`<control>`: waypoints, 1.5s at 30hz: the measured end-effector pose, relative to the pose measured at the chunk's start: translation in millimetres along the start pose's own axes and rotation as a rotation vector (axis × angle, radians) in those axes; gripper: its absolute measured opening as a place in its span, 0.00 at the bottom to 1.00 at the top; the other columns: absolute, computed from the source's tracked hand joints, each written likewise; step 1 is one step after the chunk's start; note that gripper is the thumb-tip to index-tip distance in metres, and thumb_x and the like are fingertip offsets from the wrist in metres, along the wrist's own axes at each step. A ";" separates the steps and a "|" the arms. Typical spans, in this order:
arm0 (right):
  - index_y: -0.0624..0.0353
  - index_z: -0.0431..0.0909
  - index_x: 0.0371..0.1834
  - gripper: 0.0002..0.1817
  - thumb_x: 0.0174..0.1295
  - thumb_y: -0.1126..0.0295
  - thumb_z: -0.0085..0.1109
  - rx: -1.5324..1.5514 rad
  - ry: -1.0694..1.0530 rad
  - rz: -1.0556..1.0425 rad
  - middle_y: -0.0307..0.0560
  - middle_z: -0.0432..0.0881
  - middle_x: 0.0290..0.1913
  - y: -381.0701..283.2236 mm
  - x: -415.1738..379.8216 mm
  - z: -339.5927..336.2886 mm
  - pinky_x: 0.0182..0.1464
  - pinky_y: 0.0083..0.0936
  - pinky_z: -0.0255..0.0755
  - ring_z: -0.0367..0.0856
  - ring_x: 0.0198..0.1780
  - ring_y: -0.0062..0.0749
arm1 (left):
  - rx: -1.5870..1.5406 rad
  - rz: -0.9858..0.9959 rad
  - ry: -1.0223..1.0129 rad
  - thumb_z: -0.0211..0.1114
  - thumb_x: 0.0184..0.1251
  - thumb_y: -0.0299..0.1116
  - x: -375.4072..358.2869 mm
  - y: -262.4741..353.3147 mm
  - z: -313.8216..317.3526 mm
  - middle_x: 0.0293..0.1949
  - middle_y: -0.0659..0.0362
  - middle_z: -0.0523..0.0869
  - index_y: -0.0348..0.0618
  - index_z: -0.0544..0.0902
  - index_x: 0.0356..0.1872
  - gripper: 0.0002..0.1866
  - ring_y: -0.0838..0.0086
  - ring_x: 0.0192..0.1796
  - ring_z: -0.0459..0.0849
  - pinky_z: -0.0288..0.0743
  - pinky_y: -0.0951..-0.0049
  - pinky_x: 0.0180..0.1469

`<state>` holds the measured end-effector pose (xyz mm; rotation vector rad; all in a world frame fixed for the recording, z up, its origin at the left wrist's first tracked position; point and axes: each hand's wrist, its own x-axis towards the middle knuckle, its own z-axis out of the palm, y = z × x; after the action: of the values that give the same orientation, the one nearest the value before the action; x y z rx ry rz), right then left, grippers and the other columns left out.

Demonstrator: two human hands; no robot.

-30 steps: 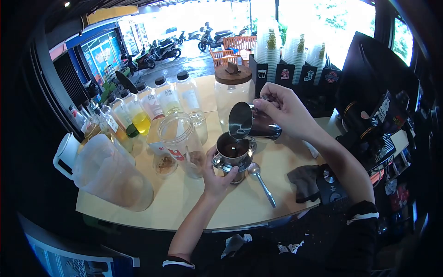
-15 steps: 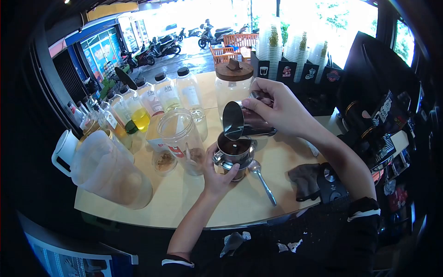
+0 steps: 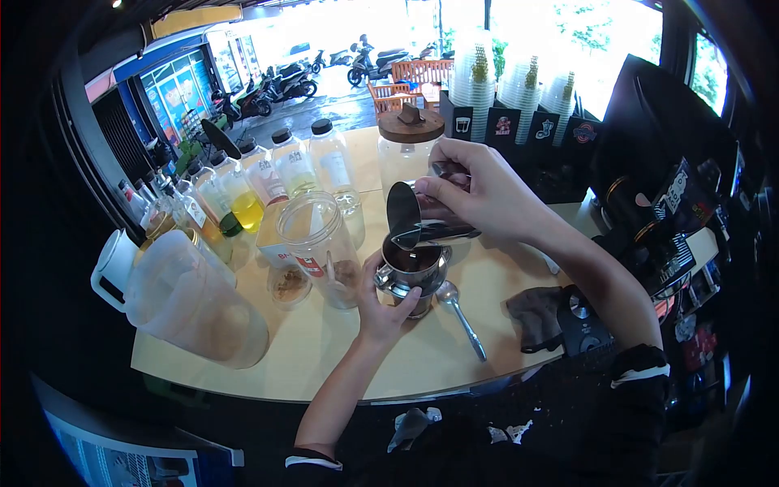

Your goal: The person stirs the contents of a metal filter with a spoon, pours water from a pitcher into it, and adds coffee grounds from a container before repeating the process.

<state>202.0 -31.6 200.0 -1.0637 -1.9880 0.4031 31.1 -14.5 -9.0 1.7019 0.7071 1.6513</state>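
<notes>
My right hand (image 3: pixel 487 191) is wrapped around the handle of a steel pitcher (image 3: pixel 438 223), which is tilted so its lip hangs just over a metal drip coffee filter (image 3: pixel 402 281). The filter has side handles, and its inside looks dark. It sits on top of a small cup or glass, mostly hidden by my fingers. My left hand (image 3: pixel 383 316) grips the filter and cup from the near left side. A metal spoon (image 3: pixel 460 312) lies right beside them. Close on the left stands an open clear jar (image 3: pixel 312 235) with brown powder low inside.
A shallow dish of brown powder (image 3: pixel 290 286) and a large plastic jug (image 3: pixel 195 300) stand left. Several capped bottles (image 3: pixel 329 162) line the back left. A wooden-lidded jar (image 3: pixel 411 127) is behind the pitcher. A dark cloth (image 3: pixel 535 321) and scale-like device (image 3: pixel 583 325) lie right.
My right hand and the pitcher have shifted slightly left, and the pitcher is tipped a little further over the filter. My left hand, the filter and the spoon stay where they were.
</notes>
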 end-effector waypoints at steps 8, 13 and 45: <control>0.63 0.67 0.29 0.13 0.61 0.70 0.64 -0.010 -0.011 -0.007 0.31 0.56 0.20 -1.7 1.3 0.6 0.24 0.19 0.53 0.54 0.24 0.13 | 0.000 -0.032 -0.041 0.75 0.49 0.39 -0.7 -1.9 -2.3 0.57 0.53 0.75 0.36 0.65 0.65 0.42 0.67 0.62 0.73 0.62 0.65 0.66; 0.63 0.67 0.29 0.13 0.61 0.71 0.63 -0.007 0.005 0.001 0.31 0.56 0.20 -1.4 1.8 1.6 0.24 0.19 0.53 0.54 0.24 0.13 | -0.027 -0.025 -0.006 0.75 0.47 0.36 0.9 4.6 0.8 0.52 0.54 0.75 0.36 0.70 0.59 0.37 0.67 0.57 0.75 0.67 0.67 0.61; 0.62 0.68 0.27 0.14 0.62 0.69 0.63 0.136 0.080 0.081 0.29 0.59 0.19 -4.6 -7.4 -12.4 0.25 0.17 0.53 0.56 0.24 0.10 | -0.019 -0.022 -0.010 0.75 0.47 0.38 1.5 -0.1 -0.2 0.53 0.53 0.76 0.36 0.69 0.60 0.38 0.66 0.57 0.76 0.67 0.65 0.62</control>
<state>211.6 -41.4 206.5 -1.0604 -1.8247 0.5232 31.1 -13.3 -8.1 1.6819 0.7009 1.6287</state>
